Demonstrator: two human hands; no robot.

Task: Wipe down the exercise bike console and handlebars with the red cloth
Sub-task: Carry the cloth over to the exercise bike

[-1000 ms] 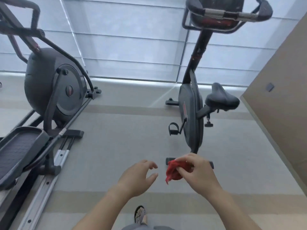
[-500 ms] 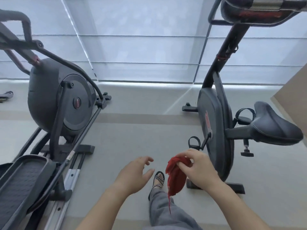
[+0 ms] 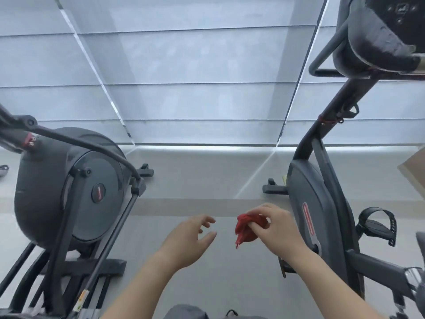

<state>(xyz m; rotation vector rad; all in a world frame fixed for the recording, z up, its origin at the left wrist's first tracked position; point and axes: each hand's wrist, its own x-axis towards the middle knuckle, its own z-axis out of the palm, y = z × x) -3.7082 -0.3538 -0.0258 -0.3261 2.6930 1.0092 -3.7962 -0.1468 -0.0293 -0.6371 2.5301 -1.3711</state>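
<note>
— What is held in the right grip (image 3: 279, 231)?
— The red cloth (image 3: 247, 229) is held there. It is bunched up and pinched by the curled fingers and thumb. A loose end is seen hanging down below the grip.
— And the left grip (image 3: 186, 241)?
— Nothing is held in it. Its fingers are loosely spread and a little bent, and the palm is turned toward the cloth. A gap is seen between it and the cloth.
— Where is the exercise bike (image 3: 315, 210) found?
— Its dark body is seen just to the right of the right grip, partly hidden behind it. A pedal (image 3: 377, 224) with a strap is seen farther right.
— Is the console (image 3: 400, 12) touched?
— No. It is seen high above the right grip and off to the right, with the handlebars (image 3: 377, 44) around it. Both are well apart from the cloth.
— What is seen left of the left grip?
— A big dark stepping machine (image 3: 57, 187) is parked there on the grey floor (image 3: 207, 180). Pale window blinds (image 3: 184, 88) are seen above both grips.
</note>
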